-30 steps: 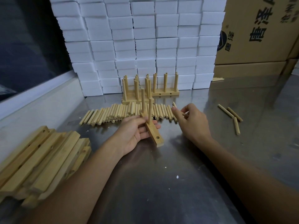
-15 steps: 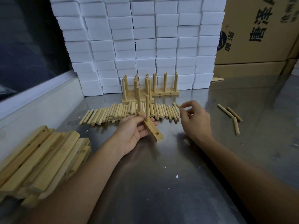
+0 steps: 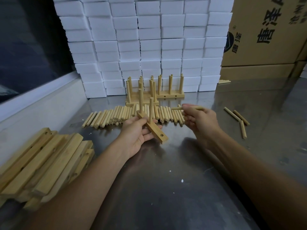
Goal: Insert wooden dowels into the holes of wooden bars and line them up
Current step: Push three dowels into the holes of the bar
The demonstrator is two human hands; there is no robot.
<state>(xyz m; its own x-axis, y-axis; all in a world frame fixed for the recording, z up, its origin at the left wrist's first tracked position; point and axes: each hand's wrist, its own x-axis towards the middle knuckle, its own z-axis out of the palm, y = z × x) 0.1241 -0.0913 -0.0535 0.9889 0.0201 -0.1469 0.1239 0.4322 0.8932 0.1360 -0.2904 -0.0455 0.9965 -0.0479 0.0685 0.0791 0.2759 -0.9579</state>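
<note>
L hand [image 3: 137, 131] grips bar [image 3: 153, 128], 2 dowels in; R hand [image 3: 200, 119] pinches dowel [image 3: 196, 107].

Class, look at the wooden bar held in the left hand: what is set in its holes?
Two upright wooden dowels stand in the held wooden bar; its near hole is empty. The left hand hides the bar's underside.

Bar stack [image 3: 41, 163] at left, dowel row [image 3: 119, 115] ahead, finished racks [image 3: 154, 95] behind it, three stray dowels [image 3: 239, 119] right.
</note>
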